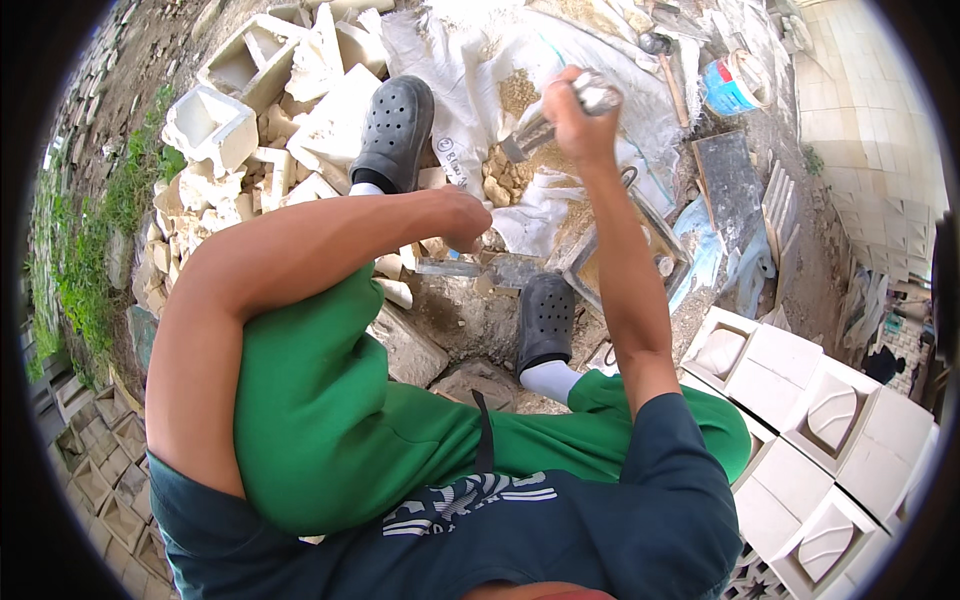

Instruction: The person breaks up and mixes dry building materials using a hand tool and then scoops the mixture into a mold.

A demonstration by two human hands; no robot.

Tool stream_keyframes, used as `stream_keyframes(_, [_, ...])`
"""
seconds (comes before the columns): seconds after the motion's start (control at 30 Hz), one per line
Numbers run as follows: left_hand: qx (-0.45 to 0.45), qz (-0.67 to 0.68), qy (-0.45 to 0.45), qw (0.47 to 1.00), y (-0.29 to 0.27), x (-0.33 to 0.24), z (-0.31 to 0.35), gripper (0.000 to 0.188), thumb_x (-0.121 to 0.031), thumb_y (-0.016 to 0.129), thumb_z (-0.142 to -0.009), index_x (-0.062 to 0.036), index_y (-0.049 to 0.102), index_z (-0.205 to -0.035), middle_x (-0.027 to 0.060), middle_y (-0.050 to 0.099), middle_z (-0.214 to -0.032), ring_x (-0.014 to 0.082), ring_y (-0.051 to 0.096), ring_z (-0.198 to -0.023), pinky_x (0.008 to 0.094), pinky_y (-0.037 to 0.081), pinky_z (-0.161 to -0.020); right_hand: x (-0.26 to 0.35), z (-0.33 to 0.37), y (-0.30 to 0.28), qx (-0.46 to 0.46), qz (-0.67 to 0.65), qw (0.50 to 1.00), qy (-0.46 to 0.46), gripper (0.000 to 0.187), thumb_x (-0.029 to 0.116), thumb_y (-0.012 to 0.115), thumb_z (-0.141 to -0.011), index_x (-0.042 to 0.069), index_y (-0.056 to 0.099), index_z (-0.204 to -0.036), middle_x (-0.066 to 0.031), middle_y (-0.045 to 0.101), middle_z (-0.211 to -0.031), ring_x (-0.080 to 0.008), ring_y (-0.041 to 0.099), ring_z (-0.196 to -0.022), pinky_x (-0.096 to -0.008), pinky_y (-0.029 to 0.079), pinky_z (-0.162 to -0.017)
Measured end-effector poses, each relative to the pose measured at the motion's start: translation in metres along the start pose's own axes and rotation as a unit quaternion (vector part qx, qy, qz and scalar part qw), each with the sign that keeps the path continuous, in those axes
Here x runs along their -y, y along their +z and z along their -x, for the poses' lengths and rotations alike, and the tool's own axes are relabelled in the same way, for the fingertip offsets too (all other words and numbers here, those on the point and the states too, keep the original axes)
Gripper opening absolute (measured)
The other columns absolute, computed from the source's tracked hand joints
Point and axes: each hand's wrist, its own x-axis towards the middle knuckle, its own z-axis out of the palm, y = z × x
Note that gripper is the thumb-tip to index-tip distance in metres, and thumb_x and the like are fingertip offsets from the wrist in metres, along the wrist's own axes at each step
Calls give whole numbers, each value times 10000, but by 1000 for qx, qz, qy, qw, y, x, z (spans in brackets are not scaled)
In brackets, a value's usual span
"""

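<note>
Metal tool (530, 136) right by broken lumps (497, 182) on white sack (455, 85), right hand (577, 124) closed round tool! Left hand (463, 220) curled nearby, any contents hidden; skewed swing or slipping grip could catch those knuckles, maybe send chips flying.

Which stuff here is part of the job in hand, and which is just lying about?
Likely in use:
- metal tool, in the right hand
- rubble near the left hand
- white sack sheet under the rubble

Apparently lying about:
- blue bucket
- wooden-handled tool
- dark board
- pale blocks
</note>
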Motion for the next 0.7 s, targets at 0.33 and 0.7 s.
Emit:
stream_keyframes(0.33, [-3, -21, 2, 1000, -15, -11, -2, 363, -365, 590, -832, -47, 649, -994, 137, 671, -959, 308, 634, -937, 429, 496, -773, -37, 11, -15, -125, -67, 990, -2, 173, 18, 584, -822, 68, 552, -659, 66, 490, -558, -9, 412, -461, -206, 291, -409])
stream_keyframes(0.7, [-4, -7, 0, 1000, -7, -2, -3, 343, -345, 600, -827, -52, 665, -993, 130, 675, -969, 294, 635, -944, 425, 495, -775, 93, -22, -9, -98, -137, 983, -77, 221, -88, 427, -758, 64, 444, -599, -3, 410, -496, -76, 354, -400, -243, 293, -375])
